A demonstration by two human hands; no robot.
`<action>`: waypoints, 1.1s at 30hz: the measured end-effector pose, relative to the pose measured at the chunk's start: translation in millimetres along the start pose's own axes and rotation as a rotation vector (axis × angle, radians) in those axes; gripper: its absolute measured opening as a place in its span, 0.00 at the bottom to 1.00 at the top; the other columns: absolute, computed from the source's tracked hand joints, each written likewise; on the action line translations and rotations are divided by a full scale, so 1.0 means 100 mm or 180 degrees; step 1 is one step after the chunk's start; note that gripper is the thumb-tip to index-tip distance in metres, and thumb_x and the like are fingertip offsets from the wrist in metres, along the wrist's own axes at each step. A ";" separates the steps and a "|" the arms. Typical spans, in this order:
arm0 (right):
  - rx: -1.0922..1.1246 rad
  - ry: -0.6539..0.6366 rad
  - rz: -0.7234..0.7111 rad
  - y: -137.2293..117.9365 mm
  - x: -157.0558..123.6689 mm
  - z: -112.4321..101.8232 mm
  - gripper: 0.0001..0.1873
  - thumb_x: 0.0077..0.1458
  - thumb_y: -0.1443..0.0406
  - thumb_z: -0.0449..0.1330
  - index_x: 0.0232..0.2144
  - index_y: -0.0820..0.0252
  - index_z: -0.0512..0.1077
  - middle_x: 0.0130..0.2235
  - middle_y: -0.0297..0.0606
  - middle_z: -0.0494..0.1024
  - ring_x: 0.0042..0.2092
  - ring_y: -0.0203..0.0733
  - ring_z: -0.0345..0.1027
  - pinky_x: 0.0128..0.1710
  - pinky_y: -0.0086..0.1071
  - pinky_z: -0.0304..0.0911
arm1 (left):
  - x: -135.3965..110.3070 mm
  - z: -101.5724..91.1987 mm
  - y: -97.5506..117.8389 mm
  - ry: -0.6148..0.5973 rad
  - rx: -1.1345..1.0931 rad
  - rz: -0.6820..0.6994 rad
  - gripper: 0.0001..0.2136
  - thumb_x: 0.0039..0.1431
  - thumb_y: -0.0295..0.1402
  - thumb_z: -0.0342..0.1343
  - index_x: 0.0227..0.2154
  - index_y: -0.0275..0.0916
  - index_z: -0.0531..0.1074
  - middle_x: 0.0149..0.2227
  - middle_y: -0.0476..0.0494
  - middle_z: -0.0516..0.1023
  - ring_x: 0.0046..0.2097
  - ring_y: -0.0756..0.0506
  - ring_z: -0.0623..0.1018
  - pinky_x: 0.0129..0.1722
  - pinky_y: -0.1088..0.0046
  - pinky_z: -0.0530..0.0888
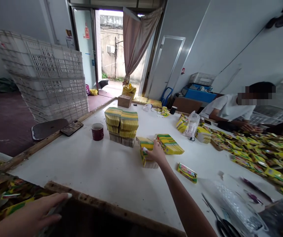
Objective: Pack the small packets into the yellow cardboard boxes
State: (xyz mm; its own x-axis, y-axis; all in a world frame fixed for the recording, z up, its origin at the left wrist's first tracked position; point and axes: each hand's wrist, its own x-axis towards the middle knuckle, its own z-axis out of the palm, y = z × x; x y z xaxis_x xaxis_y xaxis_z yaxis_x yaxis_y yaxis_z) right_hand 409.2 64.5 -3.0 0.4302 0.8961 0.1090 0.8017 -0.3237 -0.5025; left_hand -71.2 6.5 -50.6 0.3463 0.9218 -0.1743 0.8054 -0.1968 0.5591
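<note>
My right hand (pixel 156 152) reaches far across the white table (pixel 101 171) and closes on a stack of yellow-green packets (pixel 146 154). Beside it on the right lies a slanted bundle of the same packets (pixel 170 144). A taller pile of bundled packets (pixel 122 126) stands behind, with a dark red cup (pixel 97 131) to its left. My left hand (pixel 36 214) rests at the table's near wooden edge, fingers lying flat on a pale strip, next to loose packets (pixel 0 197) at the lower left.
A single packet (pixel 187 172) lies near my forearm. Scissors (pixel 220 219) and clear plastic bags (pixel 232 200) lie at the near right. Another person (pixel 230 108) sits at the far right behind a spread of packets (pixel 260 151). White crates (pixel 47 79) are stacked left; two phones (pixel 57 128) lie on the table's left edge.
</note>
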 end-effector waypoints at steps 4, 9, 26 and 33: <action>-0.0379 -0.0289 0.0421 -0.14 0.18 0.18 0.50 0.35 0.52 0.68 0.58 0.66 0.57 0.58 0.68 0.60 0.59 0.79 0.53 0.51 0.67 0.51 | 0.01 0.07 0.86 -0.0931 0.0252 0.0180 0.23 0.48 0.43 0.55 0.50 0.59 0.70 0.56 0.54 0.72 0.58 0.38 0.70 0.61 0.56 0.65; -0.0299 -0.0316 0.0446 -0.16 0.16 0.16 0.45 0.36 0.62 0.66 0.57 0.65 0.58 0.57 0.64 0.62 0.59 0.75 0.54 0.53 0.64 0.49 | -0.01 0.20 1.61 -0.1269 -0.0315 0.0704 0.19 0.51 0.37 0.56 0.48 0.54 0.71 0.47 0.49 0.78 0.50 0.38 0.75 0.52 0.60 0.70; 0.4021 -0.1523 0.0299 -0.09 -1.27 -0.39 0.47 0.37 0.58 0.68 0.59 0.52 0.55 0.54 0.46 0.72 0.47 0.56 0.73 0.41 0.44 0.70 | 0.52 1.23 2.43 -0.0711 -0.4762 0.0275 0.60 0.33 0.59 0.66 0.62 0.36 0.38 0.64 0.19 0.50 0.62 0.26 0.60 0.55 0.51 0.67; 0.3556 -0.1546 0.0059 -0.39 -1.63 -0.22 0.49 0.43 0.48 0.66 0.63 0.42 0.49 0.65 0.41 0.58 0.58 0.55 0.62 0.53 0.46 0.64 | 0.32 1.04 2.29 -0.1075 -0.5649 0.0148 0.35 0.45 0.36 0.67 0.56 0.36 0.58 0.48 0.30 0.75 0.47 0.32 0.77 0.47 0.55 0.72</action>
State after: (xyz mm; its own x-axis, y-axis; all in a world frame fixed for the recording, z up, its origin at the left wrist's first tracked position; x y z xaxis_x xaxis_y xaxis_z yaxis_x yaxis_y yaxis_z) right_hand 316.9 -76.1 17.4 0.0460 0.9920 -0.1179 -0.1045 -0.1126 -0.9881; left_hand 174.1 -43.9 -12.0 0.6061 0.7815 -0.1481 -0.5462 0.5443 0.6367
